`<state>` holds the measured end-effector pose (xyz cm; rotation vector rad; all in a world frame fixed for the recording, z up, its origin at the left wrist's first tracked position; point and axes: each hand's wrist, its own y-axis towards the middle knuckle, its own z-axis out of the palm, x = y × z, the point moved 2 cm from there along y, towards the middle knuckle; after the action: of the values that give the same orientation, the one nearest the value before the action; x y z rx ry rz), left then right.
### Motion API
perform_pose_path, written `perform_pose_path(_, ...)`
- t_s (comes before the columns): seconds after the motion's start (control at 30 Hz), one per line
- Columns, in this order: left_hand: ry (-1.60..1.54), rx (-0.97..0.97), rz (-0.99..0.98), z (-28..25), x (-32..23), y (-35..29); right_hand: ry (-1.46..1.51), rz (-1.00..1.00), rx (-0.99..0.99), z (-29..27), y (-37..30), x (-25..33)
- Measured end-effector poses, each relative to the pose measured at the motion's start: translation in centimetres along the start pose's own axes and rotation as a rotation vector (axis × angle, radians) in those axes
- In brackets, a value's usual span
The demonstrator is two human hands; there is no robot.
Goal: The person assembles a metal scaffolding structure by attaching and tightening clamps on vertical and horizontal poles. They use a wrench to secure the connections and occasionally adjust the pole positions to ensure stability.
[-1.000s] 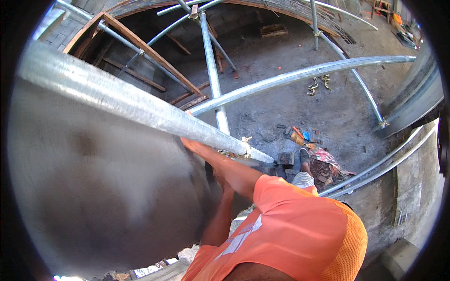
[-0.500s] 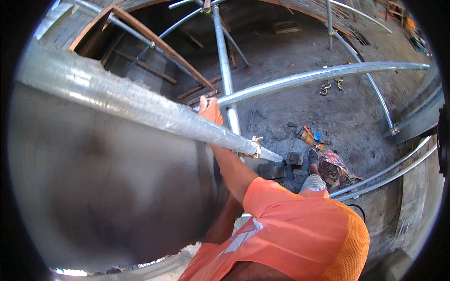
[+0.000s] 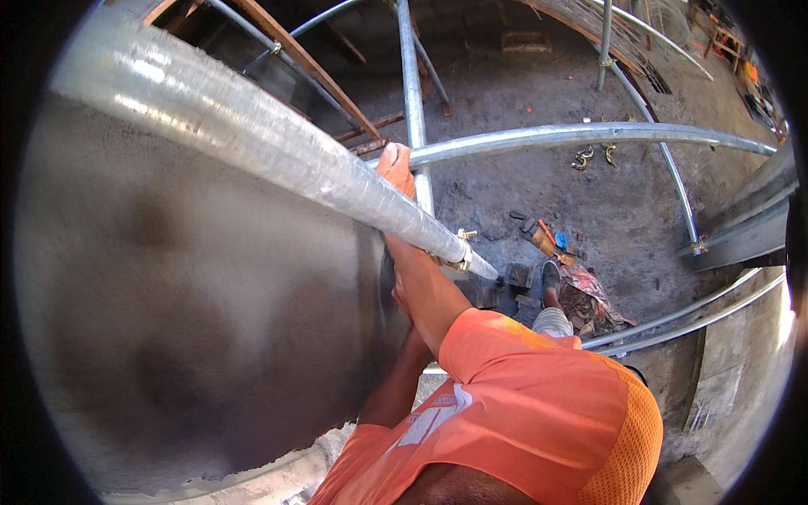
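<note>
My right hand is closed round a galvanized steel pipe, close to where it crosses an upright pipe. The fingers' far side is hidden. Lower down, my left hand shows only in part behind my right forearm, beside the edge of a grey plastered wall. Its fingers are mostly covered, and what it touches cannot be seen. A thick pipe runs slantwise in front of my right wrist. A brass-coloured clamp is fixed near its far end.
Below on the ground lie a blue and orange tool pile, blocks, a torn sack and loose clamps. Two pipes cross at the right. Timber stands at the upper left.
The view has shifted, so the pipes and my right hand appear slightly farther right. My right hand keeps its hold on the pipe. Part of my left hand now shows behind the forearm.
</note>
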<state>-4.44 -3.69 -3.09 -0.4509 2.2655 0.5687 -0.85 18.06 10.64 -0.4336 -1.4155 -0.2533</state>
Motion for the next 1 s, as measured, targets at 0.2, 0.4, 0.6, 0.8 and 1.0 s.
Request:
perform_pose_path(0.2, -0.034, -0.005, 0.035, 0.8, -0.2, 0.8, 0.008, 0.036, 0.058, 1.8, 1.2, -3.0)
perform_pose_path(0.4, -0.028, -0.033, 0.116, 2.2, 0.4, 2.3, 0.080, -0.168, 0.221, 0.5, -5.5, -0.2)
perform_pose_path(0.6, 0.551, 0.289, -0.290, -0.7, -3.2, 2.1, -0.451, -0.961, 0.644, -11.2, -18.3, -1.6)
perform_pose_path(0.8, 0.263, 0.221, -0.344, -4.7, -11.0, 2.8, -0.397, -1.211, 0.874, -11.3, -18.2, -5.9)
perform_pose_path(1.0, 0.373, 0.188, -0.251, -2.7, -7.6, 2.5, -0.591, -1.194, 0.779, -11.5, -18.8, -4.7)
